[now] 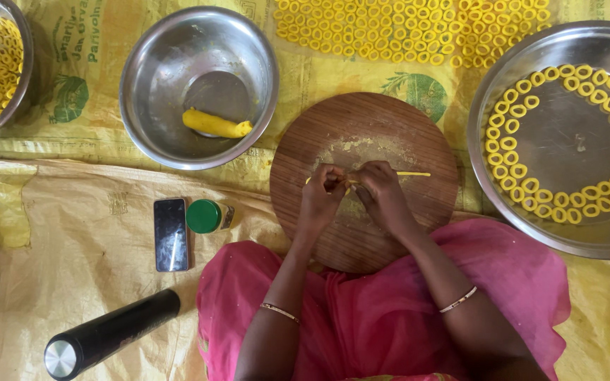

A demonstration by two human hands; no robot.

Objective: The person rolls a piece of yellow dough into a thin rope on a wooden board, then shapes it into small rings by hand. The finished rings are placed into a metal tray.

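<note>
Both hands meet over the middle of a round wooden board [390,134], fingertips pinched together on a thin yellow dough strand [412,173]. The left hand [324,192] has its fingers curled inward and closed on the strand's near end, where the dough bends between the two hands; whether a ring is already formed there is hidden by the fingers. The right hand [383,192] pinches the same strand just beside the left, and the free length of dough runs out from under its fingers to the right, lying flat on the board. Beyond the grip, further from the person, dough rings [411,28] lie in rows on a yellow sheet [72,233]. To the right of the grip a wide steel plate [566,134] carries more rings set along its rim. Up and left of the grip stands a steel bowl [171,56] with a yellow dough lump [217,125] in it. Left of the grip, well apart, lie a phone [171,233], a green-capped jar [208,216] and a black flask [111,333].
</note>
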